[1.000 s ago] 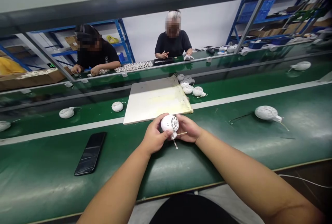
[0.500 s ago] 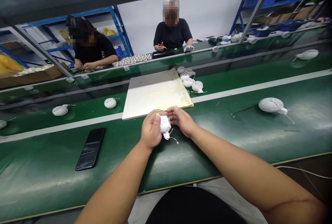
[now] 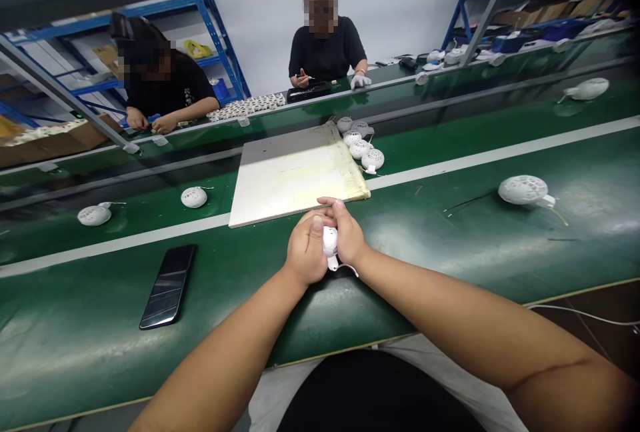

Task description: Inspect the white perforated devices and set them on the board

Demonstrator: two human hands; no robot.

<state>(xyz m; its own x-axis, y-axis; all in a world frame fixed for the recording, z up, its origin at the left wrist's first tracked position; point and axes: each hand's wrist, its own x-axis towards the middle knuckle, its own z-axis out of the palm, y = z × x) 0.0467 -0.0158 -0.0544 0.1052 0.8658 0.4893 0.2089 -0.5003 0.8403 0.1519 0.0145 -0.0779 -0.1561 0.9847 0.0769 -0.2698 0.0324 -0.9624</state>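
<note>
White shell (image 3: pixel 330 241): between both palms, above the near middle of the green bench (image 3: pixel 430 232), just short of the white board (image 3: pixel 280 182).
Left hand (image 3: pixel 307 249): wrapped round its left side, thumb up.
Right hand (image 3: pixel 351 235): cupped against its right side, so the pair clamps it.
Wire (image 3: pixel 350 268): loose, trailing right.
How far along: this one's being handled, I'd judge; whether it's fully closed, those fingers hide.
Other shells (image 3: pixel 373 159): a cluster right of the board, more left and right, untouched; finished or not, I can't tell.
</note>
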